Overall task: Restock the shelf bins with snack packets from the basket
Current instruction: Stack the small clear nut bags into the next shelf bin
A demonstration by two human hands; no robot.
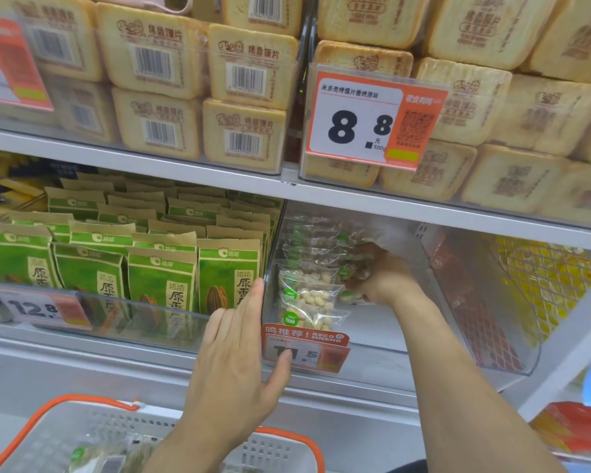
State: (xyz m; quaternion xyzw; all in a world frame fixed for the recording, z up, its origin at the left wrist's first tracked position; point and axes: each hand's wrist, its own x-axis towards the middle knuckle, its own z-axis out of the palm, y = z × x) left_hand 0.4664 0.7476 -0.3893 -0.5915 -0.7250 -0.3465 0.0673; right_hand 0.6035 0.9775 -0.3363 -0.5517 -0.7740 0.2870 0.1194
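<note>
A person reaches into a clear shelf bin (372, 348) on the lower shelf, the right hand (377, 276) deep inside it with fingers curled around clear snack packets (309, 295) of pale nuts — several of these packets stand stacked against the bin's left wall, near its front. The left hand (243, 349) lies flat and relaxed against the bin's front left corner, fingers straight, its index finger running up the clear edge and its thumb resting on the orange price tag (306, 349) clipped to the bin's front. To the left, a neighbouring bin holds rows of green seed bags (161, 271). On the shelf above, toast-like packs (253, 66) fill clear bins behind a price card (372, 121) reading 8.8. At the bottom edge sits the orange-rimmed basket (93, 404) — a few more packets lie blurred inside it.
</note>
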